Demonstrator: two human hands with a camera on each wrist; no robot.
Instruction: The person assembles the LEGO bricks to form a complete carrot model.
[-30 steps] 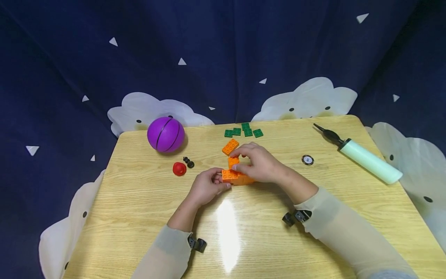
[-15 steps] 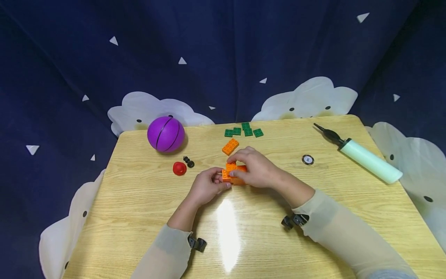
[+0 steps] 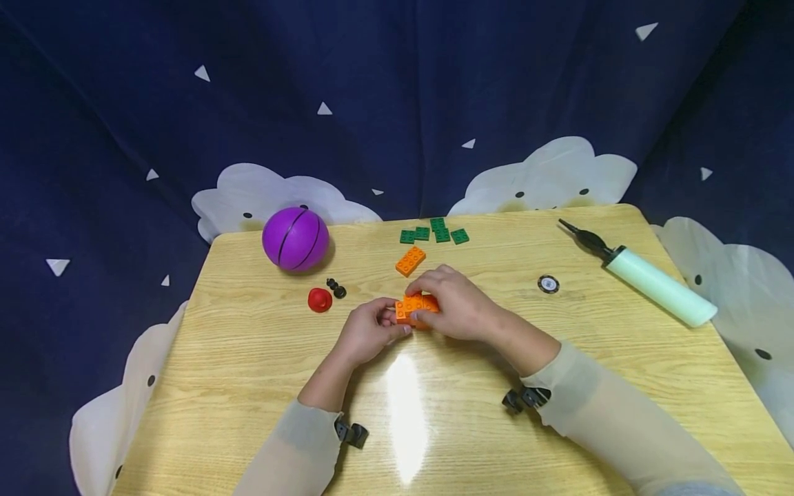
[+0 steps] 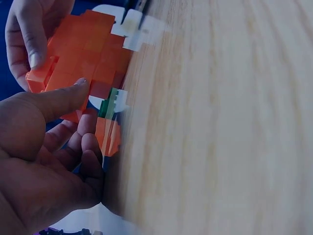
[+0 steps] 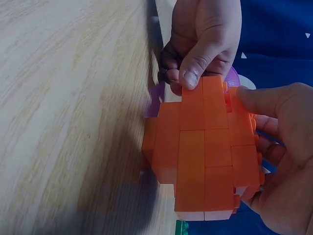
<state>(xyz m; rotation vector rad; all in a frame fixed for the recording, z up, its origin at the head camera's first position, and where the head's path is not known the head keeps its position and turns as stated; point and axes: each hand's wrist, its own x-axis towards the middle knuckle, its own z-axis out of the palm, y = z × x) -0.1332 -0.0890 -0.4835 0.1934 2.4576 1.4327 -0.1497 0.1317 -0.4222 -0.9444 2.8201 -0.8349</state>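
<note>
An orange toy-brick build of several stacked layers stands low over the table, between both hands. My left hand grips its left end, thumb on the near face and fingers behind. My right hand pinches a studded orange brick on the top layer, thumb in front and fingers at the far side. In the right wrist view a narrow gap with a stud shows under that brick's left end. The right hand hides part of the build's right side in the head view.
Behind the build lies a loose orange brick, with several green bricks farther back. Left are a purple ball, a red hat-shaped piece and a black beaded piece. Right are a poker chip and a hand pump.
My right hand has moved slightly left and down, bringing the orange brick from above the build onto its top. The left hand has kept its grip in place.
</note>
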